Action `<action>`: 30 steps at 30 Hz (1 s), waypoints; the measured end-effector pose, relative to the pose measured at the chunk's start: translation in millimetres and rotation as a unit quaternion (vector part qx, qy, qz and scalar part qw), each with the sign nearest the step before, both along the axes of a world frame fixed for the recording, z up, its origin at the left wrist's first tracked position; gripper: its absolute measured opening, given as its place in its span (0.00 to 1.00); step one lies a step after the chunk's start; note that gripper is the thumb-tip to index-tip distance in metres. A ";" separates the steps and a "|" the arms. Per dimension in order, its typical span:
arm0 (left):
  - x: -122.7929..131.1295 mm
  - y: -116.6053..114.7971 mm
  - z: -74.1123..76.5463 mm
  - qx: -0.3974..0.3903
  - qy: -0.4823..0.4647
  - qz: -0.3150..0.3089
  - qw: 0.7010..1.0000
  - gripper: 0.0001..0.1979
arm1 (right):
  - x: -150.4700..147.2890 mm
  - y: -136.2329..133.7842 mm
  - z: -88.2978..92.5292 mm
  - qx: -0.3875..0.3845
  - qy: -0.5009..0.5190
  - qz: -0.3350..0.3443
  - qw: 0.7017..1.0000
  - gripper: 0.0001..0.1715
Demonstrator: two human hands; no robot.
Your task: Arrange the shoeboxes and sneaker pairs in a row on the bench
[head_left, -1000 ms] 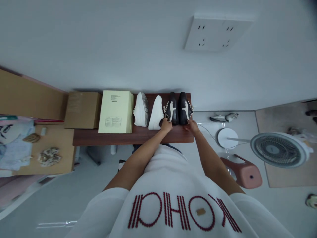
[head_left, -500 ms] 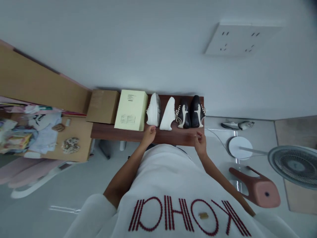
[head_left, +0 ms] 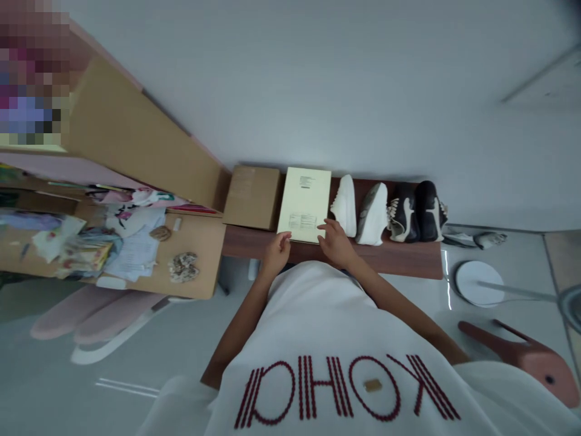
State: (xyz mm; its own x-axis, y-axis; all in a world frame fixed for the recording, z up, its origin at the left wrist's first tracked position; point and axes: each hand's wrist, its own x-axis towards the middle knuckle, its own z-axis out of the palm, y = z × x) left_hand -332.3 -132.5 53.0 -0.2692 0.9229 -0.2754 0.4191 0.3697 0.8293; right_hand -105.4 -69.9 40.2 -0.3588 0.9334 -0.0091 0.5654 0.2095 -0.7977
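Note:
A pale yellow shoebox [head_left: 305,200] with printed labels lies on the narrow dark-wood table [head_left: 399,260] against the wall. At its front left corner is my left hand [head_left: 275,254], fingers loosely bent and a little apart. My right hand [head_left: 336,242] reaches to the front right corner with its fingers spread. Whether either hand presses on the cardboard I cannot tell. To the right of the box stand a white shoe [head_left: 347,206] and a second white shoe [head_left: 373,215] with a grey patch. Farther right are two dark brown shoes [head_left: 429,212] with cream trim.
Left of the shoebox sits a brown cardboard box [head_left: 252,197]. A cluttered wooden desk [head_left: 195,284] with papers and a hair scrunchie [head_left: 183,267] adjoins on the left. On the right floor are a white fan base [head_left: 479,281], a pink-brown stool [head_left: 540,369] and more shoes [head_left: 490,240].
My view has swung left, so the table sits farther right in the picture. Both hands have come to the shoebox's front corners; my right hand came from near the dark shoes.

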 end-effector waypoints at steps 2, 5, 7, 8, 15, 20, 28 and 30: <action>-41.1 -2.6 -2.5 0.002 -0.003 0.027 1.000 0.14 | -43.0 -0.6 3.7 -0.011 0.006 0.005 1.000 0.18; -99.2 -7.1 -5.6 -0.002 -0.006 0.042 0.999 0.13 | -89.5 -9.6 2.1 -0.047 0.027 -0.011 0.998 0.18; -133.1 -8.6 -5.4 -0.004 -0.002 0.038 0.999 0.13 | -111.2 -17.9 -1.5 -0.079 0.047 -0.036 0.995 0.18; -148.2 -8.5 -4.8 -0.005 0.000 0.036 0.999 0.13 | -120.1 -22.0 -3.2 -0.099 0.055 -0.050 0.992 0.18; -218.9 9.8 -9.3 0.011 0.013 0.064 0.998 0.13 | -163.7 -33.1 -5.8 -0.200 0.062 -0.125 0.970 0.18; -241.9 22.4 -21.5 0.020 0.009 0.091 0.996 0.14 | -187.1 -23.4 -5.2 -0.237 0.077 -0.156 0.956 0.29; -254.6 49.4 -42.5 -0.001 -0.073 0.114 0.991 0.17 | -218.5 11.3 -4.2 -0.291 0.130 -0.226 0.921 0.42; -258.1 59.1 -50.4 -0.011 -0.101 0.115 0.988 0.20 | -224.8 18.8 -3.9 -0.304 0.135 -0.246 0.910 0.40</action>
State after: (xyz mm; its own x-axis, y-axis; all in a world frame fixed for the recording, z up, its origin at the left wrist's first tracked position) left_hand -590.4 -73.4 2.6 -0.4092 0.8369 -0.3636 0.1493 0.4546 0.8781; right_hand -330.2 -51.1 36.3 0.0360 0.8331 -0.5520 0.2365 -0.5438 -0.8052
